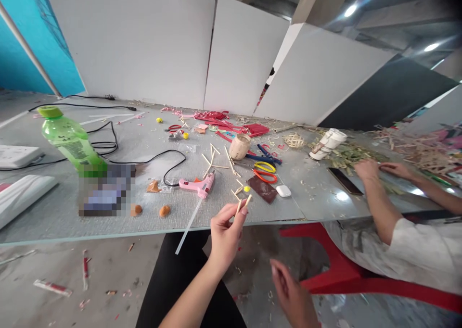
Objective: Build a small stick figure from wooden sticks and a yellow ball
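Note:
Between the thumb and fingers of my left hand are thin wooden sticks, their pale ends poking up just past the table edge. Lower down, my right hand hangs over the floor, away from the table, with its fingers loosely stretched and nothing visible in them. Just beyond the left hand, a pink glue gun lies on its side, a clear glue stick jutting over the edge. More short sticks lie around a small wooden barrel-shaped cup.
Scissors with an orange handle, a dark brown sheet and a white earbud case lie to the right. A green bottle stands at left near a black cable. A co-worker's hands work at far right.

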A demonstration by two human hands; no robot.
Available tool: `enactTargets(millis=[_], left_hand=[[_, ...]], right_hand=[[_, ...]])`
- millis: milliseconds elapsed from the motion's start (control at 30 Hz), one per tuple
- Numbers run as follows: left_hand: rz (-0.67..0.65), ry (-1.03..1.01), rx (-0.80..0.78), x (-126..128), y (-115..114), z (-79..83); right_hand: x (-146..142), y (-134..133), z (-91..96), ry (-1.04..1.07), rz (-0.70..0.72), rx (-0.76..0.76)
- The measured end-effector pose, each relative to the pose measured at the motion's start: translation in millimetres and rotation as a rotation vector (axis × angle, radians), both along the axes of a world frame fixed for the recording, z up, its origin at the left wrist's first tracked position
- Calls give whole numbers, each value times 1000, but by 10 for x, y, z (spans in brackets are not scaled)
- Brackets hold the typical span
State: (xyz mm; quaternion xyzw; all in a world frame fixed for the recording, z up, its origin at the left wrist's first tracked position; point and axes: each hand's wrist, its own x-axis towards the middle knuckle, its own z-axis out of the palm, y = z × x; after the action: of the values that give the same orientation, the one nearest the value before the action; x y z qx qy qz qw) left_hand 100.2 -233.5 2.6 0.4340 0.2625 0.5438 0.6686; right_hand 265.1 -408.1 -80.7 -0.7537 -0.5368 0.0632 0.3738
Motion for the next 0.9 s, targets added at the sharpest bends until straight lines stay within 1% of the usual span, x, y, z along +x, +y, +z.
enactTargets(millis=[67,133,167,200,233,267,300,367,433,500,600,700,733,800,867,900], left_hand=[[-9,19,13,19,-10,-17],[-7,30,24,28,-20,-20],[-5,34,23,33,-23,-16],[-6,40,19,38,-24,-10],[-12,50,12,45,-22,-3],[-21,68,4,52,-16,2],[-31,92,-1,58,-8,5],[-61,153,-5,63,20,-4],[-99,220,2,54,60,-33],[-137,320,47,34,107,-72],[-116,514,207,3,177,-121],[-25,675,335,5,232,-157],[5,711,356,15,246,-169],[46,750,383,41,266,-195],[58,757,404,66,279,-217],[61,757,412,75,284,-224]], right_hand=[[90,319,290,55,-5,107],[96,707,654,162,14,248],[67,899,824,219,63,275],[21,1077,965,276,150,251],[-32,1234,1070,320,232,231],[-87,1365,1133,361,304,208],[-134,1470,1159,407,353,200],[-192,1607,1124,484,397,193],[-188,1671,1037,513,393,192],[-121,1699,956,481,392,174],[89,1745,884,340,356,146],[373,1849,842,62,252,176],[461,1895,826,-15,250,167],[590,1997,792,-91,319,88],[643,2103,758,-99,425,0],[644,2157,742,-99,462,-21]])
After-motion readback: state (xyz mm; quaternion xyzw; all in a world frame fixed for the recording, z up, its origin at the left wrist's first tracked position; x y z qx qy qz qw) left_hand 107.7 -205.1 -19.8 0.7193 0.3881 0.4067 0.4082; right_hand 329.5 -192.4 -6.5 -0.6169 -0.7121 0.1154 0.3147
